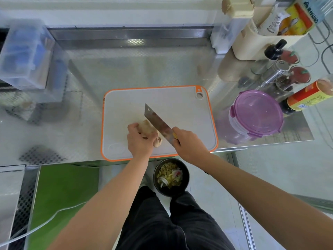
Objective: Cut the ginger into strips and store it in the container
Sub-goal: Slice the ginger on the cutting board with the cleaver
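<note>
- Steel counter [72, 123]: I see a shiny, reflective top that carries everything below.
- Cutting board [180, 109]: grey with an orange rim, lying flat at the counter's near edge. I see no cut strips on it, so I judge slicing has barely begun.
- Container [257, 112]: a round tub with its purple lid clipped on, just off the board's right edge. It is well apart from the ginger.
- Cleaver [158, 123]: the blade runs diagonally across the board with its edge against the ginger's right side. I cannot tell if it has bitten in.
- Risk: the lump looks knobbly and uncut, so it could roll under the blade. The edge could then slide toward the knuckles beside it.
- Risk: strips could also slide off the board's front edge and fall to the floor.
- Right hand [189, 143]: fingers wrapped tight round the cleaver handle.
- Left hand [139, 141]: fingers curled over the ginger's near end, pinning it down just beside the blade.
- Ginger [146, 126]: one pale brown piece at the board's near centre, half hidden by the left hand.
</note>
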